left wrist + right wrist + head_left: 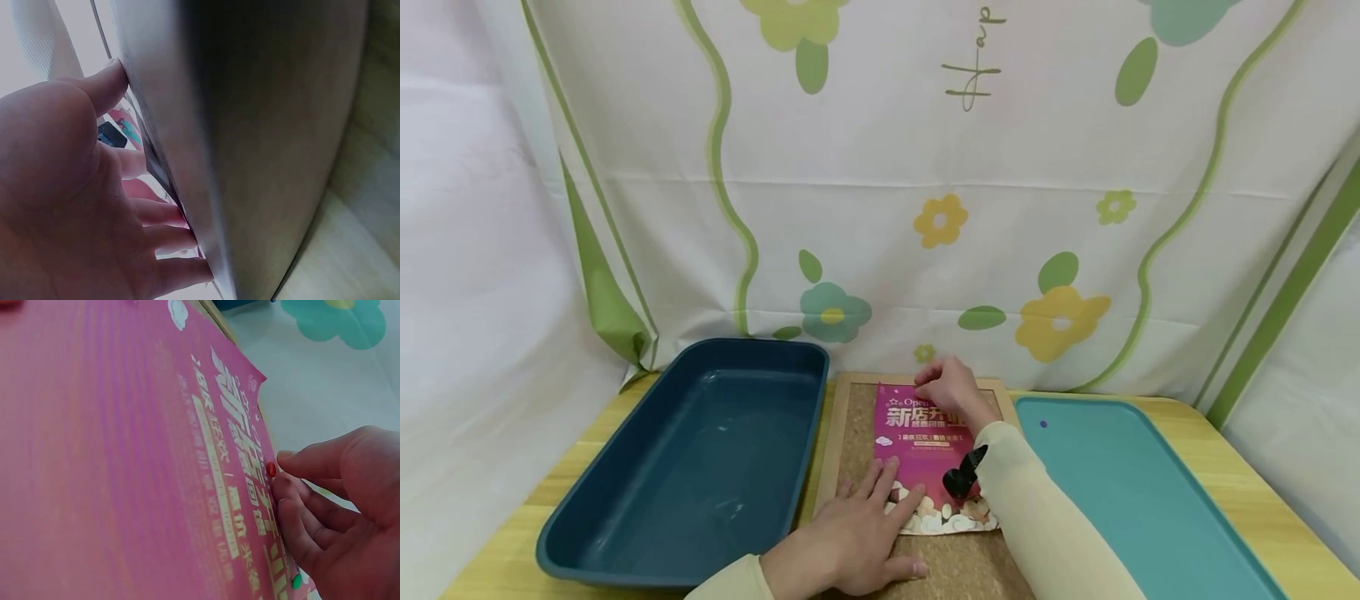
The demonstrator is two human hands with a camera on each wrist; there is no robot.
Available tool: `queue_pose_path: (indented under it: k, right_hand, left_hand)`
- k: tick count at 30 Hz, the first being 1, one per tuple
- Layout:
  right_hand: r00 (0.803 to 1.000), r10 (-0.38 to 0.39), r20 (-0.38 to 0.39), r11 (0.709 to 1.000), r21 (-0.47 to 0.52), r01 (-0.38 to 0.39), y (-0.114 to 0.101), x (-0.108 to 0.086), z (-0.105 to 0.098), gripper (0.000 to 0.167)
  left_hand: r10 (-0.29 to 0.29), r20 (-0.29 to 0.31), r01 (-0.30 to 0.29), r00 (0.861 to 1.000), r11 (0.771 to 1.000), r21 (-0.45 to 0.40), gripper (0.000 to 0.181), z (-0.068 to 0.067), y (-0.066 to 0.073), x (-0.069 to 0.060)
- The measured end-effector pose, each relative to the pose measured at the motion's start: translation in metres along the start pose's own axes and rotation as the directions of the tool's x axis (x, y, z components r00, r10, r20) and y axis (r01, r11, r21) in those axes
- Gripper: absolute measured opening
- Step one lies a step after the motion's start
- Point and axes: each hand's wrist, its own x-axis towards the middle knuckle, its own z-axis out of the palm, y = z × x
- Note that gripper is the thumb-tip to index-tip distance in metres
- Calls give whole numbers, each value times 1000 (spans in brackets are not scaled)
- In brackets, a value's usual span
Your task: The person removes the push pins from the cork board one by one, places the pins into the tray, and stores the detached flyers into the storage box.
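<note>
A pink poster (917,467) with Chinese lettering lies on a wood-framed cork board (856,417). My left hand (857,533) rests spread over the poster's lower left part and the cork below. In the left wrist view, that hand's fingers (169,240) reach straight past the board's edge (219,156). At the poster's top, my right hand (953,390) pinches a red thumbtack (270,469) between thumb and forefinger, against the paper. A green thumbtack (297,580) sits in the poster close to the curled lower fingers. The poster's top left corner lifts slightly.
A deep dark blue tray (700,467) stands left of the board. On the right, a flat teal tray (1120,492) holds a purple thumbtack (1042,424). A flower-printed cloth (880,250) hangs behind the wooden table (1172,410). A black device (962,477) is on the right wrist.
</note>
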Motion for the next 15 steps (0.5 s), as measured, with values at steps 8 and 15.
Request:
queue_pose_path:
  k: [8, 15]
  right_hand:
    - [1000, -15, 9, 1000, -2, 15, 9, 0, 1, 9]
    - [1000, -14, 18, 1000, -21, 15, 10, 0, 4, 9]
  left_hand:
    - [9, -3, -9, 1000, 1000, -11, 81, 0, 1, 1]
    - [15, -12, -15, 1000, 1000, 2, 81, 1, 0, 0]
